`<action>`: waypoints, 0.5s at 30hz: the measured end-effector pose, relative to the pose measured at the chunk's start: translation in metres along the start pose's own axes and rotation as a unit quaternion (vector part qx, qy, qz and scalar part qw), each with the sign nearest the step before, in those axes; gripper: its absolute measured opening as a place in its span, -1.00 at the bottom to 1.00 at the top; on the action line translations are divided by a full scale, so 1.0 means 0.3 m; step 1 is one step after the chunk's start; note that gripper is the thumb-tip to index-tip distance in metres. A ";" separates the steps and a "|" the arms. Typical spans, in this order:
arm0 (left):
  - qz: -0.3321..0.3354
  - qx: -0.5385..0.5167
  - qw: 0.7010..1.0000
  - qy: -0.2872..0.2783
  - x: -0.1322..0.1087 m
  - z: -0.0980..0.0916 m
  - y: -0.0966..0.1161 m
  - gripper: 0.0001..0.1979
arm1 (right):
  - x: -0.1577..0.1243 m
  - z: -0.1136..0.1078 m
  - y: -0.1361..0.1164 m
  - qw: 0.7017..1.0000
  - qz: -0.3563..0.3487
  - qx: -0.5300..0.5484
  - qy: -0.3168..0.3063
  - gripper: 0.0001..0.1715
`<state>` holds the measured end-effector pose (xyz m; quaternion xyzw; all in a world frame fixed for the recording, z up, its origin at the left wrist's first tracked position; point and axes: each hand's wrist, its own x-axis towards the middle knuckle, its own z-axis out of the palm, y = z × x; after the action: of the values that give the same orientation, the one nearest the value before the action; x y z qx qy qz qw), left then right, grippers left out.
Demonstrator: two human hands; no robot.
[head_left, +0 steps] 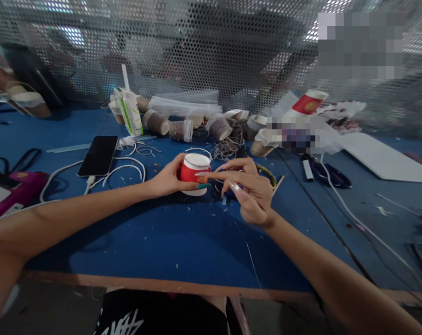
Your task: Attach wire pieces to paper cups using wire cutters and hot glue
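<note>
the left hand (167, 180) is wrapped around a small red paper cup (194, 173) with a white rim, thumb along its near side and fingers curled behind it, holding it upright on the blue table (155, 237) near the middle of the scene. the right hand (251, 193) comes in from the right with its forefinger stretched out so the tip touches the cup's right side, the other fingers loosely bent and spread; whether it pinches anything between them i cannot tell, though a thin thread (247, 249) runs from under it toward the near edge of the table. just left of the cup a dark phone (98, 155) lies flat, with a white cable (123, 170) looping beside it. farther left sit a pink tool (17, 190) and black scissors (12, 163). along the far side of the table lies a row of brown paper cups (183, 126) on their sides, with a tangle of wire (228, 146) among them, a green and white carton (130, 111) with a straw standing to the left, and another red cup (308, 103) tipped over to the right. a marker (306, 170) lies right of the hands, and a white board (385, 160) beyond it. a perforated metal screen (211, 46) closes off the far side.
</note>
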<state>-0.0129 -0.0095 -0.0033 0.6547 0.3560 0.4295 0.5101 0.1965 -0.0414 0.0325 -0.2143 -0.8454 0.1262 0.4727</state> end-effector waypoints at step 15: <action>-0.004 -0.015 1.000 0.000 0.001 -0.001 -0.002 -0.34 | -0.007 0.016 0.037 0.993 0.079 0.045 0.076 -0.54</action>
<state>-0.0132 -0.0090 -0.0036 0.6455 0.3518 0.4330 0.5216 0.1960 -0.0326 0.0239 -0.2680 -0.7807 0.1840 0.5337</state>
